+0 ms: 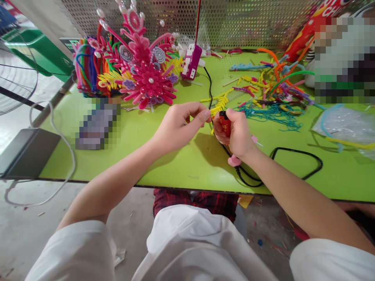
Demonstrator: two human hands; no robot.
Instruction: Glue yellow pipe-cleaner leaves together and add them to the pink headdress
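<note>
My right hand point(239, 134) is closed around a red lighter point(225, 127) with a black top, its thumb close to that top. Just left of it, my left hand point(177, 127) has thumb and forefinger pressed together. What it pinches, if anything, is too small to make out. Both hands are above the green table point(175, 171), their fingertips close together. Below my right hand lies a pink piece point(234, 160) joined to a black cord point(293, 149); the hand hides part of it. A yellow leaf-like sprig point(221, 102) lies behind the fingers.
A pink pipe-cleaner flower piece point(149, 80) with pearls stands at back left, beside bundled pipe cleaners point(89, 74). A purple-and-white power adapter point(191, 62) is near the perforated panel point(243, 25). Loose scraps point(275, 113) and a plastic bag point(348, 125) lie right.
</note>
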